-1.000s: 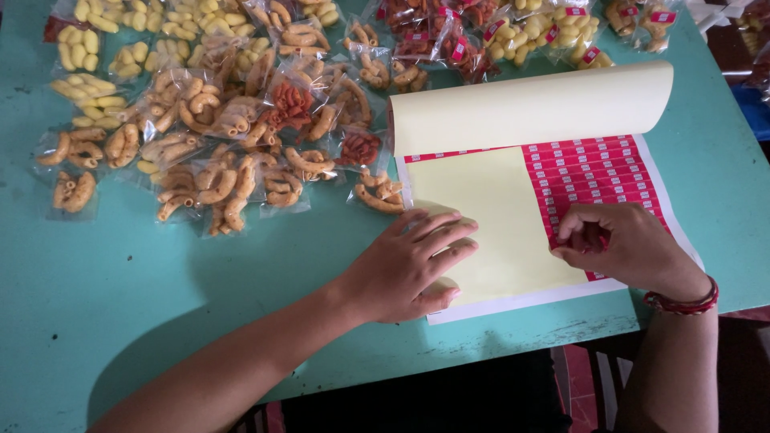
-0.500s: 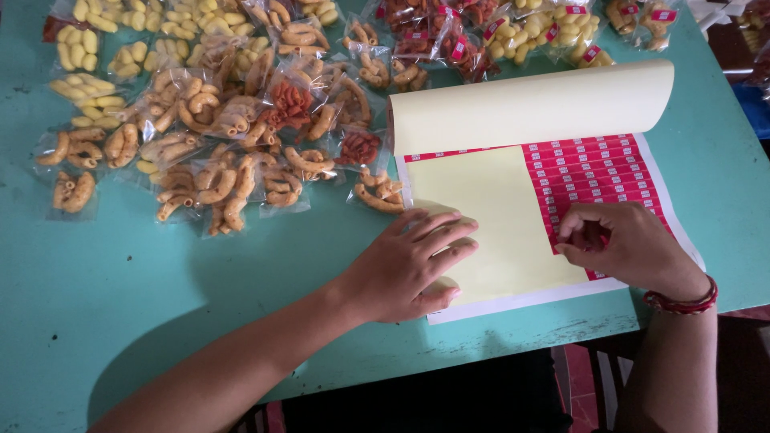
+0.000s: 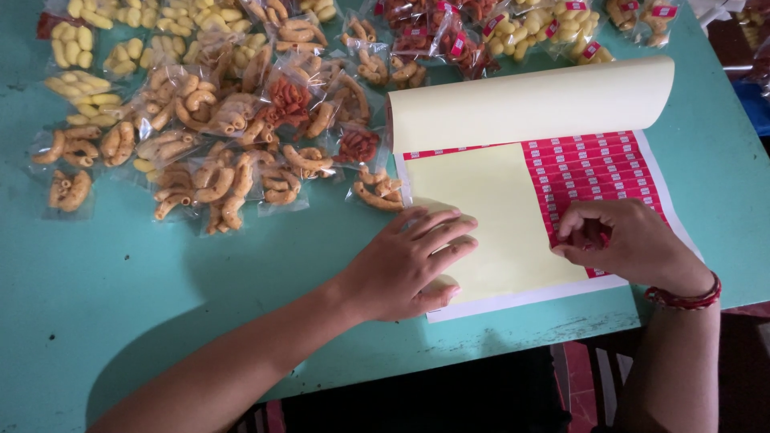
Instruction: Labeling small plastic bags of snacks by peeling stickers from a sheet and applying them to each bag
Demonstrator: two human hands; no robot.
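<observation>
A sticker sheet (image 3: pixel 489 216) lies on the teal table (image 3: pixel 120 281), its pale yellow backing bare on the left and rows of small red stickers (image 3: pixel 593 168) on the right. The sheet's top part is rolled back into a cream curl (image 3: pixel 529 100). My left hand (image 3: pixel 409 261) rests flat, fingers spread, on the sheet's lower left corner. My right hand (image 3: pixel 626 240) curls over the lower edge of the red rows, fingertips pinching a red sticker (image 3: pixel 601 238).
Several small clear bags of curled orange, yellow and red snacks (image 3: pixel 216 120) cover the table's far left and top. Some far bags (image 3: pixel 513 28) carry red labels. A red beaded bracelet (image 3: pixel 686 298) circles my right wrist. The table's near edge runs below my arms.
</observation>
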